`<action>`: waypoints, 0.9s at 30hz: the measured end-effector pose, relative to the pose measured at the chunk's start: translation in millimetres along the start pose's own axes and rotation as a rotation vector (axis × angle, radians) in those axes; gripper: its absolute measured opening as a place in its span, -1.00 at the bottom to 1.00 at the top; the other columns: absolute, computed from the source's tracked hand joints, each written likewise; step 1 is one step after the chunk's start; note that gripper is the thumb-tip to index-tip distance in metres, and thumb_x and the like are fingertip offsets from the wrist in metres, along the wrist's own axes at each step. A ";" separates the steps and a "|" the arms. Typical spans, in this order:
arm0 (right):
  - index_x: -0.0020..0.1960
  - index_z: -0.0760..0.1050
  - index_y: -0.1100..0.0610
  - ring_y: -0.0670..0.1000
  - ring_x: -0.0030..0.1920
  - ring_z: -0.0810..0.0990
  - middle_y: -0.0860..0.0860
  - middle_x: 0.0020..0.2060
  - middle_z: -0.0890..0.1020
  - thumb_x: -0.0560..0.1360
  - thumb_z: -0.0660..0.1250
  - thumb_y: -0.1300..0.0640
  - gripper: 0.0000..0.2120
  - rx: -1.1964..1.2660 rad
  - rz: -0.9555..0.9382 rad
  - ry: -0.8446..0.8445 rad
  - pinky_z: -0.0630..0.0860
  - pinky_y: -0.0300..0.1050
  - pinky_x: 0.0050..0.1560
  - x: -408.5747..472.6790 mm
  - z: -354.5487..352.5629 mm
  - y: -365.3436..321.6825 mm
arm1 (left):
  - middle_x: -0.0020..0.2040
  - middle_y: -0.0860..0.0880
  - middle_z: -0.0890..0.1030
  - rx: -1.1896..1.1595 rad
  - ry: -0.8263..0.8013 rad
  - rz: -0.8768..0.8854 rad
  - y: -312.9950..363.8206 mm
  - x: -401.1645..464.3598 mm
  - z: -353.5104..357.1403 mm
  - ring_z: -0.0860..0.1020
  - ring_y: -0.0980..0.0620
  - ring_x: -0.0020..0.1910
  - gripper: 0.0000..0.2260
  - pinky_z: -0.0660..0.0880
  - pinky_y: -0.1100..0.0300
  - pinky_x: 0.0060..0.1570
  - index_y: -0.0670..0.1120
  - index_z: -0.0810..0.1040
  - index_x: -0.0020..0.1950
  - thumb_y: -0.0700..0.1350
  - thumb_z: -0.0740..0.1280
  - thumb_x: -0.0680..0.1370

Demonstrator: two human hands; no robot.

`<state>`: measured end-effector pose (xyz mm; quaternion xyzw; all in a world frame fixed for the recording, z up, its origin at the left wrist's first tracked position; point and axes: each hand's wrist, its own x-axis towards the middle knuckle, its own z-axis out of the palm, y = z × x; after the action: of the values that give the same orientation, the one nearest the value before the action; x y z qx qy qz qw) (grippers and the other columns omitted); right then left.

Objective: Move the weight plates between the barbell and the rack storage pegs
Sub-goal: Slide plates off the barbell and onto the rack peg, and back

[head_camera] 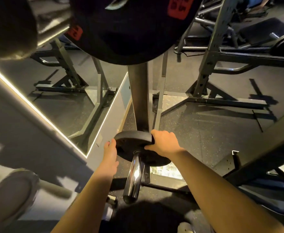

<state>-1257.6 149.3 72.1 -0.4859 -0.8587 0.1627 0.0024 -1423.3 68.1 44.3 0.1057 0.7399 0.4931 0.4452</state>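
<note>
Small plate (137, 147) sits on the chrome peg (135, 175), pushed back near the rack post (140, 98). Right hand (164, 143) curls over its top-right rim w/ thumb underneath; left hand (111, 152) has fingertips on the left rim, grip looks lighter. Risk: uneven pull cocks plate, it binds on peg, or slips off the end onto feet.

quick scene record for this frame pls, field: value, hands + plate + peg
plate: small black weight plate, on the chrome peg, close to the rack post
left hand: fingers on the plate's left edge
right hand: grip curled round its right edge
overhead: big black plate with red labels
floor: dark rubber
</note>
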 end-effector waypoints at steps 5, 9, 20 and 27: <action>0.20 0.35 0.03 0.08 0.10 0.53 0.02 0.13 0.55 0.46 0.33 -0.24 -0.53 0.117 0.080 -0.057 0.46 0.01 0.13 -14.2 -3.6 2.5 | 0.41 -0.04 0.39 0.235 -0.058 0.221 0.0 -27.9 -3.1 0.38 -0.06 0.37 -0.56 0.29 -0.10 0.39 0.05 0.24 0.46 0.07 0.21 0.60; 0.41 0.24 -0.03 0.08 0.24 0.49 0.00 0.28 0.48 0.46 0.34 -0.23 -0.38 0.226 0.146 -0.089 0.43 0.02 0.23 -34.9 -28.7 11.6 | 0.52 -0.06 0.18 0.425 -0.045 0.338 8.6 -53.9 17.4 0.23 -0.13 0.48 -0.45 0.26 -0.13 0.41 0.08 0.10 0.54 0.00 0.25 0.60; 0.32 0.39 -0.04 -0.11 -0.06 0.58 -0.12 -0.05 0.57 0.50 0.33 -0.10 -0.58 0.389 0.177 0.433 0.55 -0.25 -0.07 -151.4 -95.1 47.4 | 0.51 -0.16 0.11 0.456 -0.108 0.593 -15.6 -125.2 93.4 0.17 -0.20 0.45 -0.51 0.26 -0.11 0.34 -0.05 0.35 0.42 -0.08 0.38 0.51; 0.23 0.44 -0.10 -0.19 -0.15 0.57 -0.25 -0.16 0.55 0.43 0.28 -0.22 -0.58 0.433 0.129 0.590 0.60 -0.20 -0.14 -215.6 -108.0 37.7 | -0.31 0.16 0.57 0.343 -0.259 0.674 14.7 -168.8 59.7 0.56 0.26 -0.27 -0.82 0.54 0.27 -0.14 0.03 0.49 -0.22 -0.14 0.28 0.59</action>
<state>-1094.8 17.1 196.9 -0.5533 -0.7342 0.1934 0.3425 -1283.7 12.7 142.9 0.4765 0.6731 0.4635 0.3242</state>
